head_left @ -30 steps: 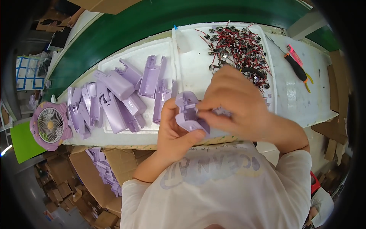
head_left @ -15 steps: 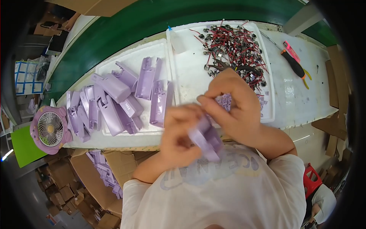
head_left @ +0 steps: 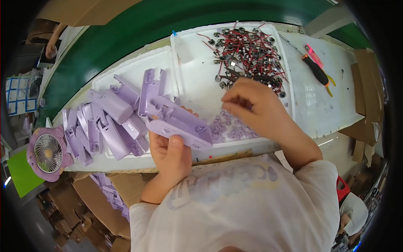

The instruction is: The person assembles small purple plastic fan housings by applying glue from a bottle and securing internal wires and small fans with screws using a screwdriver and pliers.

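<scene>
My left hand [head_left: 173,153] grips a lilac plastic housing half [head_left: 184,122], its hollow side turned up and its tip pointing right. Ribs and small fittings show inside the shell. My right hand [head_left: 256,105] hangs above the small lilac plastic pieces [head_left: 228,128], thumb and forefinger brought together in a pinch. Whatever lies between those fingertips, if anything, is too small to make out. Just beyond that hand, black-handled pliers [head_left: 268,79] rest on a heap of small circuit boards with red and black wires [head_left: 247,50].
More lilac housings [head_left: 111,105] are piled in the left white foam tray [head_left: 121,69]. On the right lie a screwdriver [head_left: 315,69], a pink cutter [head_left: 314,55] and yellow-handled pliers [head_left: 330,86]. A small fan [head_left: 48,154] stands far left. Below the table edge, a cardboard box [head_left: 98,201] holds lilac parts.
My hands were together over the housing; now they are apart. The left has carried the housing left and turned its hollow side up. Small lilac pieces show more fully beneath my right hand.
</scene>
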The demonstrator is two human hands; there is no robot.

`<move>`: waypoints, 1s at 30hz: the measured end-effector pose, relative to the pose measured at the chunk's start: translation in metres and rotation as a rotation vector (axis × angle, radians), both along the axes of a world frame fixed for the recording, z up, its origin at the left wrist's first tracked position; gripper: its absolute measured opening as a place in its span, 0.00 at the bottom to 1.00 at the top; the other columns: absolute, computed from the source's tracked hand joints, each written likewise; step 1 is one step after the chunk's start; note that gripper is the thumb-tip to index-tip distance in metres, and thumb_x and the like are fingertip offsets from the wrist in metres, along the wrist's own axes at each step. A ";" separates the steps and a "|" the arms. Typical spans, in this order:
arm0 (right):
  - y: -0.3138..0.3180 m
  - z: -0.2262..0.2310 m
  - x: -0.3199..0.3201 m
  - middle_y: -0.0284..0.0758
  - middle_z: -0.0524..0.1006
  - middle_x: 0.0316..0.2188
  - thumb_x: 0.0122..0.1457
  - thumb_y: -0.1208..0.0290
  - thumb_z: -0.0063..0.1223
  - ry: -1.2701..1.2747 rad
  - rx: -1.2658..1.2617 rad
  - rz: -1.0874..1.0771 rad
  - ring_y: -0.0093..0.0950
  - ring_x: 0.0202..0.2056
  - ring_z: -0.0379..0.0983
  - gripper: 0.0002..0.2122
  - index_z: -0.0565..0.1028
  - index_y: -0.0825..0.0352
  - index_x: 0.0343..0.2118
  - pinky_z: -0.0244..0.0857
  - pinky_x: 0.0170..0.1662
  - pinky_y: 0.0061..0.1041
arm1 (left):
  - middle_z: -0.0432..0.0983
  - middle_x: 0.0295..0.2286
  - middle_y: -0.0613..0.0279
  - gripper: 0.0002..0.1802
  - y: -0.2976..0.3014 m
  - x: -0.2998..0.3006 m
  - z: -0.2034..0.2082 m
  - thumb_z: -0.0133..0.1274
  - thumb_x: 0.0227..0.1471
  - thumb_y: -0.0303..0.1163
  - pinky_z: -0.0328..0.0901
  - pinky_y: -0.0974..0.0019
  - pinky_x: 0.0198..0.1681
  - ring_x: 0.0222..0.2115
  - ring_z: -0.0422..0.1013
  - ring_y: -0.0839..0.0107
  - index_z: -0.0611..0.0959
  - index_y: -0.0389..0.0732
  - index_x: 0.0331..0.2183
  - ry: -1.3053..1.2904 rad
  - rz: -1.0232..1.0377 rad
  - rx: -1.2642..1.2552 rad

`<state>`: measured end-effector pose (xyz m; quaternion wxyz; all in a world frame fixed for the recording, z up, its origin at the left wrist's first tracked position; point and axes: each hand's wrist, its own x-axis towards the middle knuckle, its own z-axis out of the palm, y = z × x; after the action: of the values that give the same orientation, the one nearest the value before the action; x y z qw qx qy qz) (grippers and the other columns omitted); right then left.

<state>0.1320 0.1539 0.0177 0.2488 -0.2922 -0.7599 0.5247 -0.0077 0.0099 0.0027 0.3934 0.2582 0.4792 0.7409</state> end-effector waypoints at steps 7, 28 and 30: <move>-0.016 0.000 -0.005 0.36 0.70 0.26 0.46 0.77 0.55 0.060 0.265 0.328 0.31 0.26 0.68 0.05 0.75 0.68 0.27 0.63 0.28 0.26 | 0.66 0.44 0.53 0.26 0.006 0.001 0.000 0.49 0.51 0.33 0.59 0.55 0.49 0.44 0.65 0.63 0.61 0.37 0.49 -0.254 -0.103 0.037; -0.027 0.005 -0.002 0.35 0.71 0.29 0.45 0.86 0.51 0.279 0.004 0.205 0.21 0.26 0.65 0.05 0.69 0.70 0.25 0.60 0.28 0.18 | 0.65 0.43 0.59 0.21 -0.013 0.019 0.028 0.47 0.52 0.27 0.57 0.67 0.49 0.44 0.62 0.72 0.63 0.38 0.47 -0.256 -0.107 -0.045; -0.027 0.001 -0.004 0.35 0.71 0.29 0.46 0.86 0.51 0.341 -0.001 0.217 0.21 0.27 0.66 0.05 0.68 0.70 0.25 0.60 0.29 0.18 | 0.63 0.47 0.55 0.21 -0.018 0.019 0.033 0.46 0.53 0.30 0.57 0.65 0.50 0.48 0.61 0.70 0.62 0.38 0.48 -0.376 -0.214 -0.096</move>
<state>0.1279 0.1273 0.0185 0.3155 -0.1156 -0.7336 0.5907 0.0113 -0.0081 0.0362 0.5641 0.1457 0.4019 0.7064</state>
